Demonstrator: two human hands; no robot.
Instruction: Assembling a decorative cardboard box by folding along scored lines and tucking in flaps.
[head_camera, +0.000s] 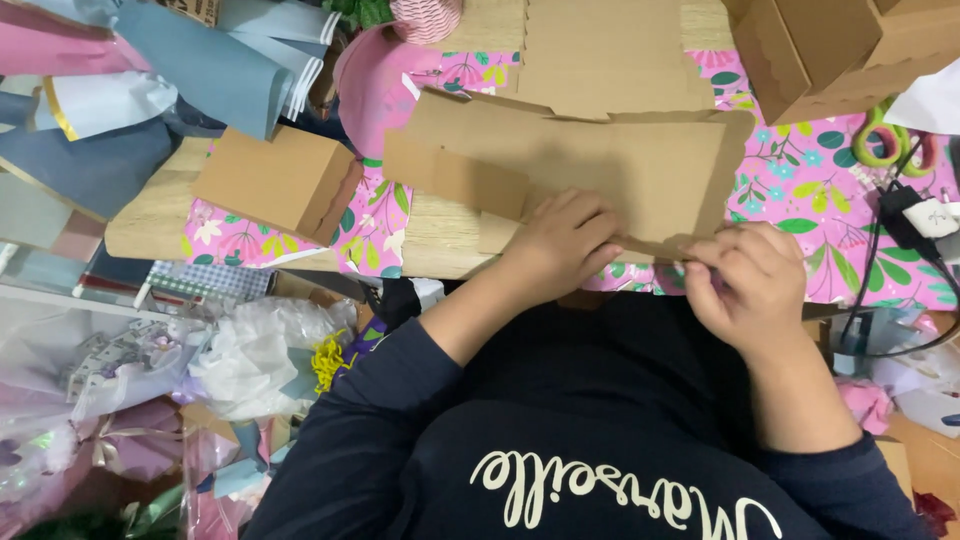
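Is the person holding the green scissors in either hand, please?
No; the scissors lie on the floral paper, while both hands rest on the flat cardboard.

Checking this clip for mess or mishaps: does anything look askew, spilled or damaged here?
Nothing looks damaged or spilled. The flat cardboard blank lies unfolded under the left hand, with the right hand pinching its near edge. Paper sheets are heaped loosely at the table's left end, and wrapping scraps are piled below it.
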